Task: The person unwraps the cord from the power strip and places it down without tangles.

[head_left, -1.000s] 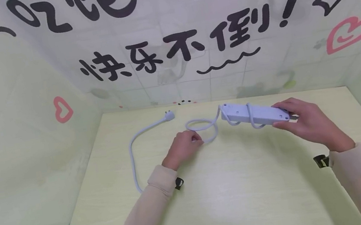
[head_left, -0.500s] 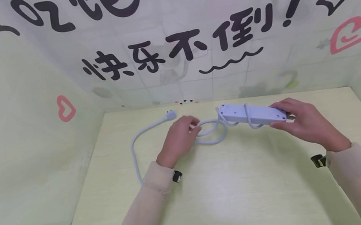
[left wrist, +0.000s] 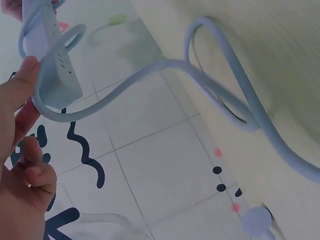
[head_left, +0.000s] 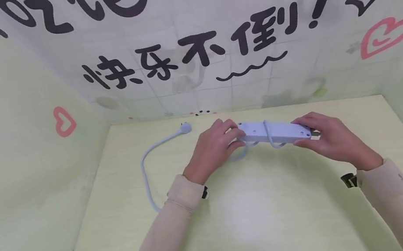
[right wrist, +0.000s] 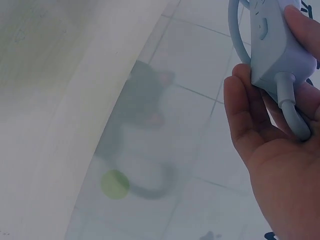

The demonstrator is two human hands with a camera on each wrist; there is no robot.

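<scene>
A white power strip (head_left: 287, 129) is held above the table, its back face up and part of its cable wound round it. My right hand (head_left: 330, 136) grips the strip's right end; in the right wrist view the cord (right wrist: 286, 92) leaves that end and bends beside the palm. At the opposite end, my left hand (head_left: 214, 146) pinches the cable (left wrist: 120, 91) against or close to the strip's end. From there the cable runs down to a loose loop (left wrist: 240, 75). The plug (head_left: 185, 127) lies at the table's back left.
The pale wooden table (head_left: 243, 234) meets a printed curtain (head_left: 188, 96) at its back edge and light curtains on both sides. A long stretch of cable (head_left: 145, 175) curves along the table's left, passing beneath the left forearm.
My left hand has moved right and slightly up with the cable, from over the table to the strip's left end. The right hand keeps holding the strip in nearly the same place.
</scene>
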